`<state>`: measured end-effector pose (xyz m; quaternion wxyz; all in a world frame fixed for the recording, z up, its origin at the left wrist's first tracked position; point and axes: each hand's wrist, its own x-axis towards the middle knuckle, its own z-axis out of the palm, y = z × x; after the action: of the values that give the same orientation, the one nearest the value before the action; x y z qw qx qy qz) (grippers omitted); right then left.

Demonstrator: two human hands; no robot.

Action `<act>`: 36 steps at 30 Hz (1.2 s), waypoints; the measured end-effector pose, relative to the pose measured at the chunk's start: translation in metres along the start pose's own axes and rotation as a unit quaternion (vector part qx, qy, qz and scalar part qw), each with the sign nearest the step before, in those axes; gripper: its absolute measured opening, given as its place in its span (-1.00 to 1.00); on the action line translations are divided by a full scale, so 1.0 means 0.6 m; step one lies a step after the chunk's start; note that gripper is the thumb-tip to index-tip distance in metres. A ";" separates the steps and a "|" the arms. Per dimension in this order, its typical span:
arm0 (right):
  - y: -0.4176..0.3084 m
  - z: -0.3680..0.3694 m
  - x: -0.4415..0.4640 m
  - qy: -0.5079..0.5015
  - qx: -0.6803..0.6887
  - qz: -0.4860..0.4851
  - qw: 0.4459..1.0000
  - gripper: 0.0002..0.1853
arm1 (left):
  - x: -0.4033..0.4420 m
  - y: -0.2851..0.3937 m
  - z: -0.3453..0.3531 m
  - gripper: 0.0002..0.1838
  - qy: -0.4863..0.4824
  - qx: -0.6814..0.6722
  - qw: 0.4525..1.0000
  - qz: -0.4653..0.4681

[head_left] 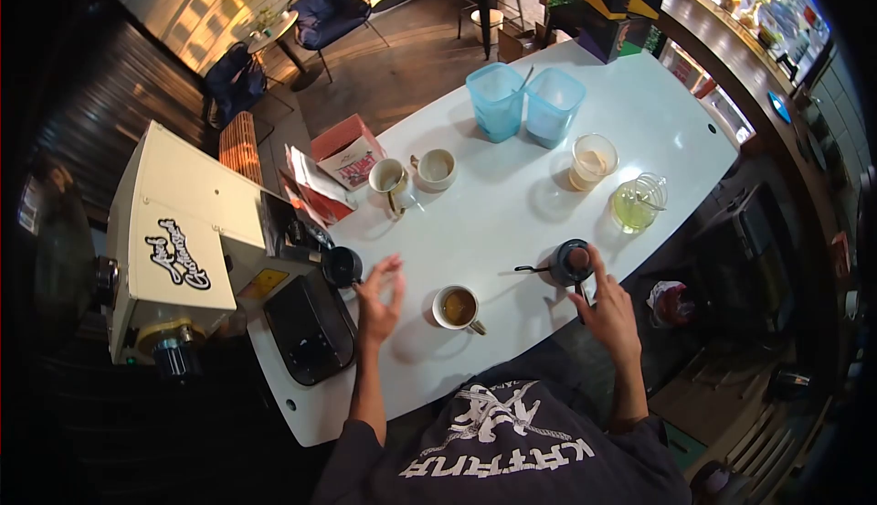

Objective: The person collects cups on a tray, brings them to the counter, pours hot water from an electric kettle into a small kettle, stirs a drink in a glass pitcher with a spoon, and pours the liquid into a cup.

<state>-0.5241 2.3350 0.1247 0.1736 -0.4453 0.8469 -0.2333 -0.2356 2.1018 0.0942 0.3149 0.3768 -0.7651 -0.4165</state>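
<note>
My left hand [380,301] is raised over the white table's left side, fingers apart, close to a dark round cup [342,267] beside the cream machine. My right hand [607,306] is at a dark container [571,262] with a brown round top, its fingers around the near side and a dark handle; a dark spoon-like piece [532,269] lies to its left. Between my hands stands a white cup [456,308] of brown liquid.
Two more cups [388,177] [436,170] stand at the back left. Blue containers [495,103] [554,107], a beige-filled cup [594,161] and a green-filled glass [638,203] stand farther right. The cream machine [183,240] and a black tray [309,329] are at left.
</note>
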 end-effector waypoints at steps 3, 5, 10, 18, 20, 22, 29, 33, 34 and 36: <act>0.002 0.028 -0.009 -0.030 -0.006 0.006 0.999 0.02 | -0.023 -0.001 0.022 -0.26 -0.170 -0.104 0.978 -0.068; 0.009 0.053 -0.011 -0.014 0.002 -0.006 1.000 0.03 | -0.032 0.000 0.035 -0.17 -0.240 -0.137 0.959 -0.058; 0.010 0.077 -0.004 0.037 0.001 0.011 0.999 -0.03 | -0.039 0.030 0.053 -0.07 -0.295 -0.136 0.943 -0.070; 0.024 0.092 0.001 0.075 0.015 -0.001 0.997 -0.05 | -0.046 -0.014 0.119 -0.14 -0.171 -0.105 0.980 0.008; 0.023 0.092 0.008 0.083 0.019 0.002 0.996 -0.05 | -0.049 -0.013 0.134 -0.19 -0.135 -0.117 0.983 0.030; 0.020 0.092 0.015 0.084 0.016 0.002 0.996 -0.05 | -0.051 -0.002 0.147 -0.19 -0.114 -0.122 0.985 0.033; 0.010 0.087 0.012 0.080 0.009 0.011 0.997 0.00 | -0.050 0.000 0.159 -0.31 -0.092 -0.102 0.989 0.062; -0.006 0.078 -0.015 0.151 0.056 -0.014 0.987 0.04 | -0.054 0.000 0.160 -0.38 -0.075 -0.119 0.987 0.075; -0.008 0.077 -0.025 0.141 0.060 0.021 0.988 0.06 | -0.056 0.004 0.156 -0.37 -0.091 -0.118 0.986 0.072; -0.016 0.071 -0.045 0.186 0.035 0.014 0.982 0.06 | -0.065 0.018 0.147 -0.38 -0.118 -0.121 0.983 0.065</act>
<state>-0.4816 2.3427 0.0968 0.0318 -0.3759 0.8620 -0.3387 -0.2891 2.1736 0.0571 0.2917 0.2337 -0.7636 -0.5265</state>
